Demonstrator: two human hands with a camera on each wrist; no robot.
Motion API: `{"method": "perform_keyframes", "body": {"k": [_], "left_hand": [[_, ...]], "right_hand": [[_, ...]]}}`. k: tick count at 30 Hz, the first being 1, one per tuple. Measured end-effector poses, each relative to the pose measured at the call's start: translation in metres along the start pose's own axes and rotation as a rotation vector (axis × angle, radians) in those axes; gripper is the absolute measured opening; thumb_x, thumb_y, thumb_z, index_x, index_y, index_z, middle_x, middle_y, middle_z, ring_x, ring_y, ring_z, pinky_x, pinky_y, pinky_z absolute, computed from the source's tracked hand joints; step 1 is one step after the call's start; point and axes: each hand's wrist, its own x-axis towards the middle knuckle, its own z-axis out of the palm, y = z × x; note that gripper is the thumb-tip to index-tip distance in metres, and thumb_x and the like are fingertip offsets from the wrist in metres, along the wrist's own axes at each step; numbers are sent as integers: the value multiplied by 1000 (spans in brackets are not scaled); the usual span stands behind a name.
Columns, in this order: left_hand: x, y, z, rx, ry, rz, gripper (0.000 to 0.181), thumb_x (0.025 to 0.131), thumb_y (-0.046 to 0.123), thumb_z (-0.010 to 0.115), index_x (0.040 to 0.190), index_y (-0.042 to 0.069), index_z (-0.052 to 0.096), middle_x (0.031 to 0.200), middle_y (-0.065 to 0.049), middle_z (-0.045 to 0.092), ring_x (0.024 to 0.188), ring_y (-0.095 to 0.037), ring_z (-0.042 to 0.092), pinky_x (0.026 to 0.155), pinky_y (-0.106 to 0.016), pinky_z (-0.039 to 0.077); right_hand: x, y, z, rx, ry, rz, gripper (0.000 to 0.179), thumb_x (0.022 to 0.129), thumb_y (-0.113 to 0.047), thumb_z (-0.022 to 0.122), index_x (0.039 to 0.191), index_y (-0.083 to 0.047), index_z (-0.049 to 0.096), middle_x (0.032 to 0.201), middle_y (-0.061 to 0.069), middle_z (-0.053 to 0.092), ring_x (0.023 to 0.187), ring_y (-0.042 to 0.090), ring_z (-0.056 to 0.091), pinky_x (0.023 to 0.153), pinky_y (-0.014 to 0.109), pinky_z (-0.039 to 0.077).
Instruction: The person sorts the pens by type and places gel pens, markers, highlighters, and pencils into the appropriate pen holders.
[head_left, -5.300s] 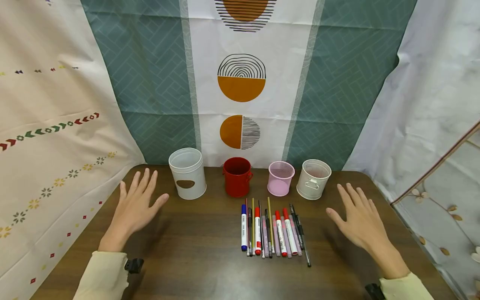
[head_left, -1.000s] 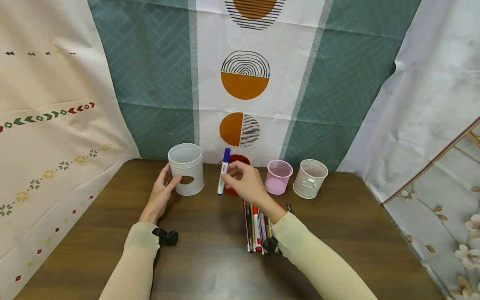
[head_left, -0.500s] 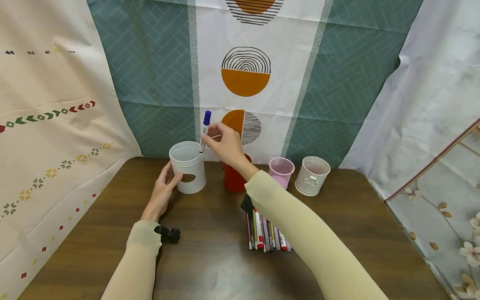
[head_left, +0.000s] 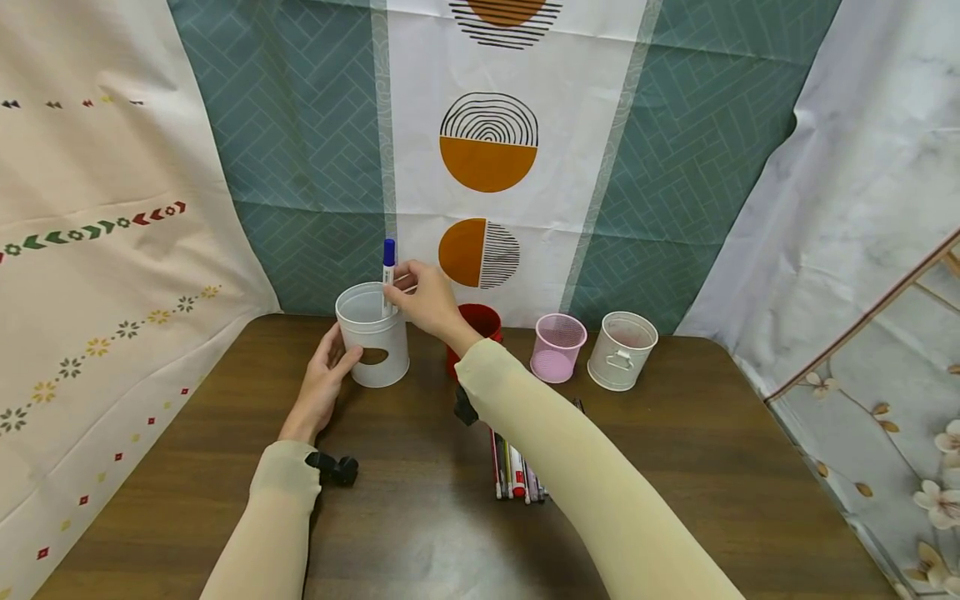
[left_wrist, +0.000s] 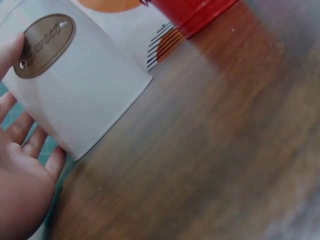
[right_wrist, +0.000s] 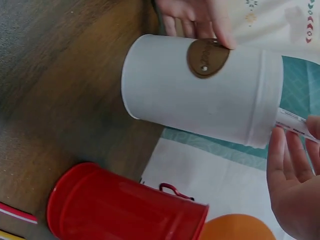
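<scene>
A whiteboard marker with a blue cap (head_left: 388, 254) stands nearly upright at the right side of the tall white bucket's mouth, its lower end inside the rim. My right hand (head_left: 429, 302) pinches it between thumb and fingers; the right wrist view shows the marker's white barrel (right_wrist: 291, 121) entering the opening. The white bucket (head_left: 386, 367) stands at the back left of the table. My left hand (head_left: 321, 385) holds its left side, thumb at the brown oval label (left_wrist: 47, 44) and the other fingers around the side.
Right of the white bucket stand a red bucket (head_left: 480, 318), a pink mesh cup (head_left: 556, 354) and a smaller white bucket (head_left: 622, 360). Several pens and markers (head_left: 517, 482) lie in a row, partly hidden under my right sleeve. A fabric backdrop (head_left: 315, 167) hangs behind the table.
Both hands were open over the table at first, the marker lying in the row. Lately my right hand has carried it left from the red bucket and lowered it into the white bucket.
</scene>
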Motion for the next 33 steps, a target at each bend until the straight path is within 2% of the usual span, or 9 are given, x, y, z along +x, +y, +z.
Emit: {"method": "perform_keyframes", "body": {"k": [8, 15, 19, 25, 30, 33], "left_hand": [[2, 1, 3, -2, -1, 6, 74, 111, 24, 59, 172, 19, 17, 175, -9, 24, 162, -26, 20, 132, -50, 16], [1, 0, 4, -4, 5, -5, 75, 111, 24, 60, 172, 18, 17, 176, -9, 24, 162, -27, 20, 132, -50, 16], [1, -1, 5, -8, 8, -4, 75, 110, 24, 60, 172, 17, 17, 175, -10, 25, 162, -27, 21, 132, -49, 16], [-1, 0, 2, -8, 18, -4, 75, 110, 23, 61, 172, 19, 18, 174, -10, 26, 161, -28, 22, 132, -50, 16], [-1, 0, -1, 8, 14, -9, 76, 110, 25, 61, 172, 20, 18, 176, -9, 23, 162, -28, 19, 132, -51, 14], [-1, 0, -1, 5, 9, -13, 76, 110, 25, 61, 172, 20, 17, 176, -8, 23, 163, -27, 19, 132, -50, 14]], "right_hand": [[-3, 2, 3, -45, -25, 19, 26, 101, -21, 75, 123, -7, 70, 110, 8, 79, 97, 18, 74, 80, 21, 61], [-8, 3, -4, -22, -58, 20, 31, 103, -20, 72, 130, -5, 69, 117, 9, 77, 104, 21, 73, 87, 23, 60], [-18, 0, -24, -50, -77, -23, 29, 102, -19, 70, 129, -7, 70, 116, 8, 77, 104, 21, 73, 89, 24, 61], [-42, -1, -62, -137, -114, -104, 19, 99, -12, 73, 116, -5, 75, 101, 7, 79, 87, 17, 75, 81, 24, 60], [-69, 7, -89, -193, -185, -104, 13, 97, -10, 73, 110, -5, 75, 94, 3, 78, 81, 13, 71, 79, 27, 57], [-86, 14, -101, -244, -192, -93, 13, 97, -11, 73, 108, -5, 75, 92, 2, 76, 80, 13, 69, 79, 29, 56]]}}
